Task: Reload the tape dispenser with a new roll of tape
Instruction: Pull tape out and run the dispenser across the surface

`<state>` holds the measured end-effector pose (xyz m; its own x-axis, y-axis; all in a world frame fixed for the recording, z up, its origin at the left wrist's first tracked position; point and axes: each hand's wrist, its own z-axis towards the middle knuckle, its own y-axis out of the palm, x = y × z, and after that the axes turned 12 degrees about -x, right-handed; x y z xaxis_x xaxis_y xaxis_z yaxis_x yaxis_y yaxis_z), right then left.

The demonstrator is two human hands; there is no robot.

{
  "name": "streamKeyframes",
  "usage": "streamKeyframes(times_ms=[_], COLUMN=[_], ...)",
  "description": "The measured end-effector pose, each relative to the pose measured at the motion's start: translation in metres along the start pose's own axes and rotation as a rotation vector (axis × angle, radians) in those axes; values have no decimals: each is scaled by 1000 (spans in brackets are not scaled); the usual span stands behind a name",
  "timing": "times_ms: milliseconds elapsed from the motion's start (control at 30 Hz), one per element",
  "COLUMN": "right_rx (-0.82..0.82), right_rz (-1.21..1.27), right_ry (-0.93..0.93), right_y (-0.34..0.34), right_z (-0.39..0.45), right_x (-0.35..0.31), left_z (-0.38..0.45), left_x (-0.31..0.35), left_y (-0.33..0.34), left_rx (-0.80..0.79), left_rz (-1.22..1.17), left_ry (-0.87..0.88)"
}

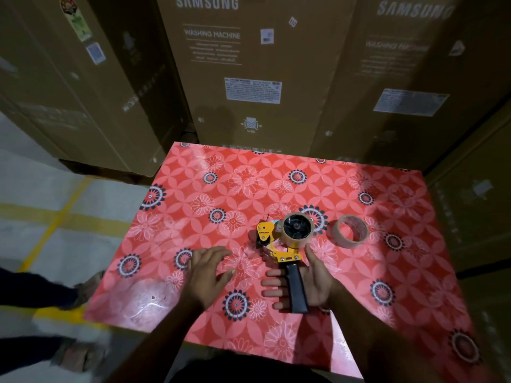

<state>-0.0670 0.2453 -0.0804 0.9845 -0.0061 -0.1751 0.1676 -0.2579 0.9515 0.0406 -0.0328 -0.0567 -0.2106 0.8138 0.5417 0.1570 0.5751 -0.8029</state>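
Note:
A yellow tape dispenser (273, 244) with a black handle lies on the red flowered table (221, 189), a roll of clear-brown tape mounted on its black hub (297, 229). To its right a second tape roll (350, 231) stands tilted on the table, apart from the dispenser. My right hand (307, 283) lies palm up under the black handle with fingers spread, cradling it loosely. My left hand (208, 272) hovers flat over the table left of the dispenser, fingers apart, holding nothing.
Tall brown washing-machine cartons (249, 64) stand close behind and to the right of the table. At the left is grey floor with yellow lines (55, 217), where another person's sandalled feet (80, 352) stand near the table's corner.

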Motion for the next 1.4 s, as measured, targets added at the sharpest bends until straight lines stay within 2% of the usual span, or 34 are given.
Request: streamKeyframes(times_ms=[367, 1000, 1400], right_rx=[-134, -22, -95], right_rz=[15, 145, 130], right_ry=[-80, -179, -208], right_y=[-13, -15, -14], right_z=[8, 17, 17], right_x=[12, 30, 26], left_z=[-10, -6, -13], left_x=[3, -8, -12], left_y=[4, 0, -1], left_rx=[30, -46, 46], left_rz=[-51, -18, -36], left_ry=[-12, 14, 13])
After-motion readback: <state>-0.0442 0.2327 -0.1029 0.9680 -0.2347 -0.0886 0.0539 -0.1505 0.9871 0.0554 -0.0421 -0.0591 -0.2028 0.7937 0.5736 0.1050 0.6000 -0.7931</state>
